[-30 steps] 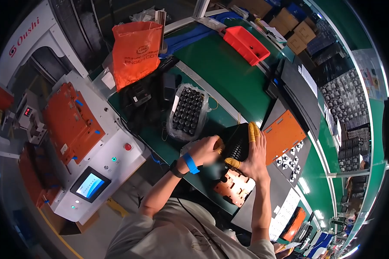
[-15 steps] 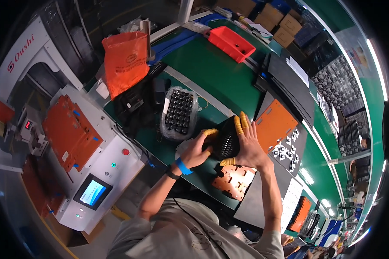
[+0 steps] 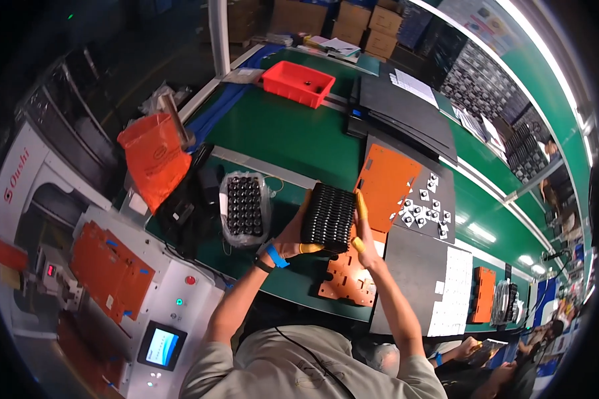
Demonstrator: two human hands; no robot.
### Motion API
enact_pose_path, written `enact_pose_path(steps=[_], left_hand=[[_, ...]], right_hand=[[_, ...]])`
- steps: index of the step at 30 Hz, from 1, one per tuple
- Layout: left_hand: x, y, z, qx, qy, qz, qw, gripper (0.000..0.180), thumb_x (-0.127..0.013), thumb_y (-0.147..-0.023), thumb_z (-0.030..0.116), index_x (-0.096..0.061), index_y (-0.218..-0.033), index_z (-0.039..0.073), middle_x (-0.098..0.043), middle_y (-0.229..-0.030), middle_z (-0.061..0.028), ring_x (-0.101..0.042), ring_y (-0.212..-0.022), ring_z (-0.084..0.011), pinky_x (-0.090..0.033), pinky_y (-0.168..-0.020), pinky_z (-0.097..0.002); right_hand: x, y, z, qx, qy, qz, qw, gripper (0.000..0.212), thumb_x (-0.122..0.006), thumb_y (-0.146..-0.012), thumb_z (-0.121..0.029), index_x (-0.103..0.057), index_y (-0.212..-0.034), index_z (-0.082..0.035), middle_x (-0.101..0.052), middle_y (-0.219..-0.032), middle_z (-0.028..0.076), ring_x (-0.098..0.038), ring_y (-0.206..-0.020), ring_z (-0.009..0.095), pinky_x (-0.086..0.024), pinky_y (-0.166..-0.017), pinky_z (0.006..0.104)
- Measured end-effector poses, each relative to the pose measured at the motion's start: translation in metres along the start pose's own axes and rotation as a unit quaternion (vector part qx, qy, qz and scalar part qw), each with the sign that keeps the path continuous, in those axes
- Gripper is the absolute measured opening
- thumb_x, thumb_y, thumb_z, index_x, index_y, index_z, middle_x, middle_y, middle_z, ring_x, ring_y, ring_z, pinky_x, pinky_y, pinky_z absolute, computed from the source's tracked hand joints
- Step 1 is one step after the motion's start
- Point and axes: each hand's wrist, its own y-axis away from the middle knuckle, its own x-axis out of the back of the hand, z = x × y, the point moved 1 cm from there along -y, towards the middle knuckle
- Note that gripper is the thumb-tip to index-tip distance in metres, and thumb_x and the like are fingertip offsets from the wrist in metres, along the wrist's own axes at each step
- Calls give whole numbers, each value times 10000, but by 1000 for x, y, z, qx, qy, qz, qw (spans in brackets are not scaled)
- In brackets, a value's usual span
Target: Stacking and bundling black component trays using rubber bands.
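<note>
Left hand (image 3: 290,238) and right hand (image 3: 366,253) clasp opposite sides of a ribbed black stack (image 3: 329,216), seemingly to keep its layers together, at a green bench (image 3: 259,149).

Black stack (image 3: 329,216), rowed pattern

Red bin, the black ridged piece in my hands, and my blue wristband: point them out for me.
Red bin (image 3: 289,92): head view, on its near outer wall.
Black ridged piece (image 3: 329,217): head view, middle of its ridged face.
Blue wristband (image 3: 277,257): head view, middle of the band.
</note>
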Motion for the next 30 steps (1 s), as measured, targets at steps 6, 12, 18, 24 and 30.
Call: enact_pose_path(steps=[6,12,18,24,30], left_hand=[[32,8,0,-213,-437,0,874,1190,-826,-841,223,78,-1611,132,-262,-1617,-120,-390,-1411,-224,-359,-1165,-387],[4,7,3,-172,-408,-15,896,1152,-799,-871,300,71,-1611,149,-306,-1596,-111,-371,-1427,-218,-337,-1186,-383],[-15,-1,15,-92,-494,-70,862,701,-456,-1074,353,-52,-1605,139,-325,-1593,-60,-401,-1414,-187,-324,-1204,-376],[-47,-10,32,-74,-611,-74,785,771,-537,-1045,328,-40,-1601,135,-307,-1595,-81,-409,-1407,-201,-371,-1177,-374],[34,6,21,-59,-633,-4,772,1273,-881,-748,128,75,-1589,141,-361,-1544,-132,-450,-1377,-245,-438,-1129,-403]], right_hand=[[-21,3,9,-49,-129,24,990,1549,-907,-547,-625,117,-1600,-134,-84,-1662,156,-190,-1521,274,-250,-1222,460],[-10,-2,33,11,-51,-48,997,1573,-989,-560,-397,171,-1582,-108,-143,-1642,164,-234,-1501,291,-286,-1203,434],[3,-2,33,42,25,-76,996,1563,-992,-553,-372,145,-1578,-59,-104,-1642,211,-184,-1516,326,-268,-1213,442],[10,-5,29,27,220,-86,971,1357,-925,-619,-352,-24,-1573,-7,-63,-1616,291,-146,-1502,448,-237,-1232,451],[0,-8,43,60,133,-53,988,1352,-942,-577,-279,-73,-1578,-17,-181,-1552,224,-255,-1445,391,-259,-1218,416]])
